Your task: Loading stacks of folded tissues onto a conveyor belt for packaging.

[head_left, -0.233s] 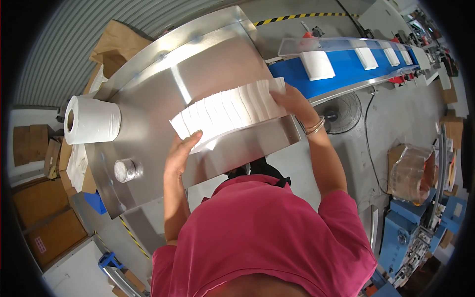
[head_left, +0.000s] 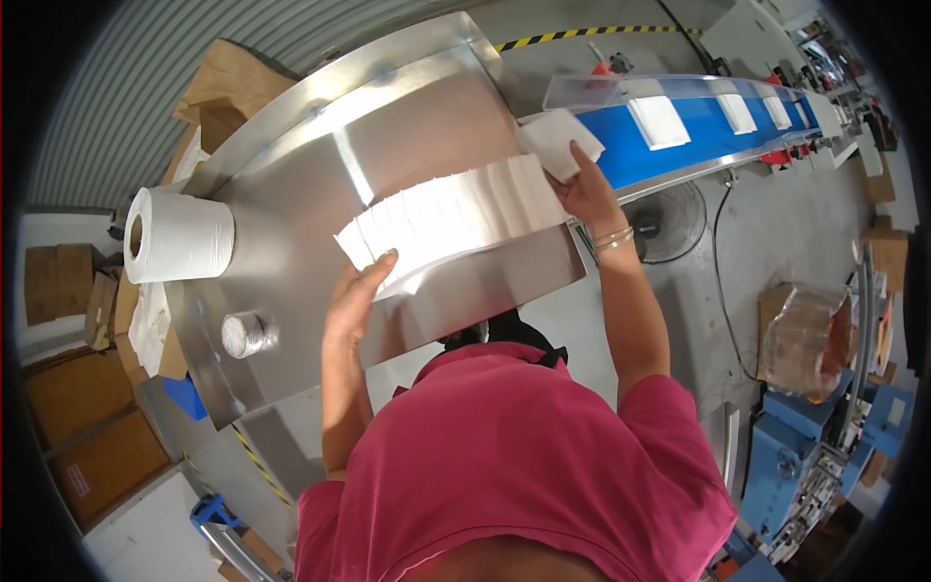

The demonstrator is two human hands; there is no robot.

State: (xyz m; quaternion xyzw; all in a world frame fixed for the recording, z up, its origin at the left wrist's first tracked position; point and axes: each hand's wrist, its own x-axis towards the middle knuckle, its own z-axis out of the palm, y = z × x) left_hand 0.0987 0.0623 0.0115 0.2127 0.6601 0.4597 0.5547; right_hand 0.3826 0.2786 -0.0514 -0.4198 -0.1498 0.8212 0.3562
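A long row of white folded napkins [head_left: 446, 215] stands on edge along the near side of the steel table [head_left: 427, 116]. My left hand [head_left: 355, 299] is closed at the row's left end, its thumb lying against the front. Beyond the right end, a separate white folded napkin [head_left: 560, 139] is pinched in my right hand [head_left: 589, 197], over the place where the table meets the blue conveyor belt [head_left: 626, 150]. Several similar white napkins lie spaced out along that belt; the nearest one [head_left: 658, 122] is to the right of my right hand.
A large white paper roll [head_left: 184, 235] sits at the table's left edge, near a small clear-wrapped roll [head_left: 244, 334]. Raised steel walls [head_left: 320, 107] border the table's back. A clear guard [head_left: 582, 90] runs along the belt; a floor fan [head_left: 669, 223] stands below it.
My right hand has moved from the row's right end up toward the belt, bringing one folded napkin away from the row. Napkins on the belt have shifted right. My left hand stays put.
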